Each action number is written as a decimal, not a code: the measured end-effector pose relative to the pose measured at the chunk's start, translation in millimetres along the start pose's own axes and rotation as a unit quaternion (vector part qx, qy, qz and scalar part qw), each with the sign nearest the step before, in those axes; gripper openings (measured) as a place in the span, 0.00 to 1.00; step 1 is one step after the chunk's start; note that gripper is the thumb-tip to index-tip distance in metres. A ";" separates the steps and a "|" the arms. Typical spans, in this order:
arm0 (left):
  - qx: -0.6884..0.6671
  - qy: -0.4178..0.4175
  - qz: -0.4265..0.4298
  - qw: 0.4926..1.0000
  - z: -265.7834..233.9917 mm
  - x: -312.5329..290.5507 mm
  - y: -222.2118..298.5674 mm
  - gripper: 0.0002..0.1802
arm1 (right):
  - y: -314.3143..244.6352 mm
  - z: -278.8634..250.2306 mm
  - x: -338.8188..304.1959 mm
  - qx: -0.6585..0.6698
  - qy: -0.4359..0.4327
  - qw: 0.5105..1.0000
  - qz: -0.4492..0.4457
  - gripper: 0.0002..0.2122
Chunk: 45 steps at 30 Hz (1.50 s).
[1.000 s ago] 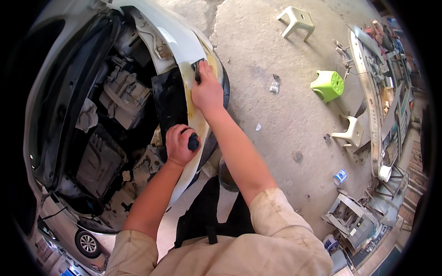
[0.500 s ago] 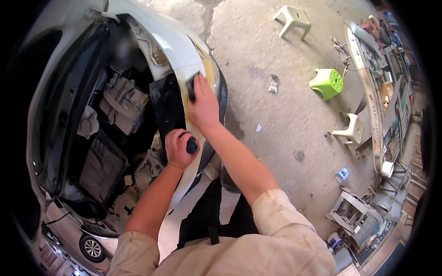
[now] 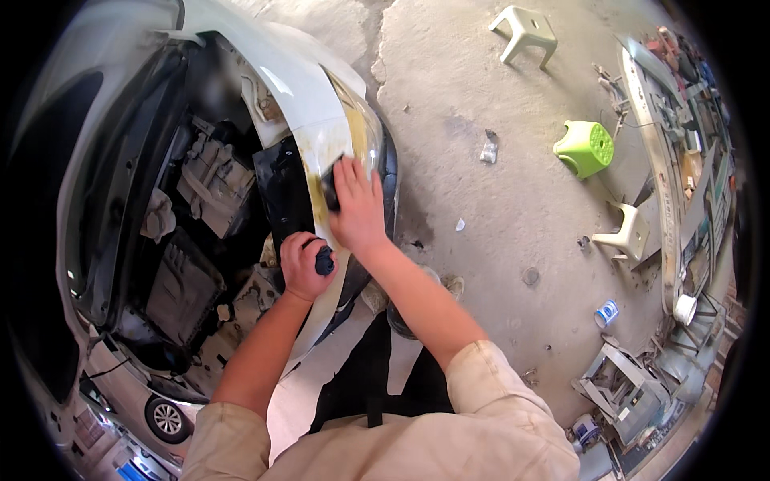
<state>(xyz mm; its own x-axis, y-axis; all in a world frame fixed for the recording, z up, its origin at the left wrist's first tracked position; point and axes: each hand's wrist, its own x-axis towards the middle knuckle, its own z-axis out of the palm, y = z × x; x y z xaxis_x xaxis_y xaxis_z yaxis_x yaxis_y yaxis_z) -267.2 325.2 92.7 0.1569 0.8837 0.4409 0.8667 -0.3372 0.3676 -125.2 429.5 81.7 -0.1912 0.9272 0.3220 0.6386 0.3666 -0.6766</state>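
My right hand point(image 3: 358, 207) lies over a black block-shaped pad point(image 3: 330, 184), fingers stretched along it, pressing it to the white front bumper point(image 3: 319, 138) of a car. Yellowish-brown patches show on the bumper around the pad. Closer to me, my left hand point(image 3: 300, 268) is closed around a dark, bunched cloth point(image 3: 324, 260) whose end sticks out beside the thumb. That hand is at the bumper's inner edge, next to a glossy black panel point(image 3: 279, 188). The pad's underside is hidden.
The open engine bay point(image 3: 184, 264) lies to the left. On the concrete floor at right are a green stool point(image 3: 584, 148), two cream stools point(image 3: 525, 36) point(image 3: 624, 232) and a blue-and-white can point(image 3: 606, 313). Removed car parts point(image 3: 662, 160) pile along the far right.
My right hand and the black pad have slid toward me along the bumper, closer to my left hand. My left hand keeps its grip on the cloth. The view has shifted slightly.
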 end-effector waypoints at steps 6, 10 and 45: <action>-0.005 -0.012 -0.011 1.000 6.3 2.0 1.0 0.23 | 13.4 14.4 23.1 0.038 0.032 0.997 0.058 0.40; 0.003 -0.029 0.010 1.000 -3.7 2.5 2.4 0.21 | 9.0 11.8 -22.2 0.049 -0.003 0.999 0.022 0.43; 0.001 -0.031 0.010 0.999 -1.7 1.7 2.3 0.22 | 14.5 8.9 14.8 0.123 0.018 0.992 -0.023 0.39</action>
<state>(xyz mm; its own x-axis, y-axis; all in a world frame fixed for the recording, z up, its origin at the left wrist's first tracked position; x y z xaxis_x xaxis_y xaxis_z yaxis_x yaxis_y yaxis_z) -265.7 325.3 95.7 0.2037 0.8953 0.3962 0.8637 -0.3549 0.3579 -125.5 449.2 70.8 -0.1861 0.9078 0.3759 0.4285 0.4192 -0.8004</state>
